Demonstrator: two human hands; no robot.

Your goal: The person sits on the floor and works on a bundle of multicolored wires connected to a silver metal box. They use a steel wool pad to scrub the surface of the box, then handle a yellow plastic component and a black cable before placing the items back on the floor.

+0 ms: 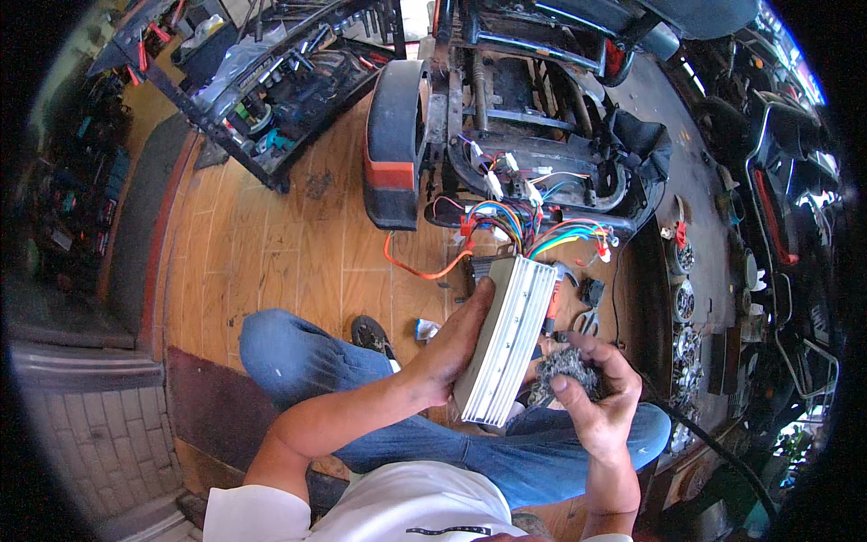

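My left hand [456, 348] is closed around the side of a silver, ribbed metal controller box [510, 339], holding it tilted above my lap. A bundle of coloured wires [524, 226] with white and red connectors comes out of its far end. To the right of the box, my right hand [601, 397] pinches a grey, tangled wad that looks like steel wool [567, 372] between thumb and fingers. The wad is close to the box's lower right side; whether they touch I cannot tell. The box's underside and my left fingertips are hidden.
A partly stripped vehicle frame [533, 117] with a black and red fender [393, 144] stands ahead. Scissors [586, 322] lie on the wood-look floor [280, 244] beyond my right hand. A tool rack [271, 99] is at far left. Round metal parts [686, 343] line the right.
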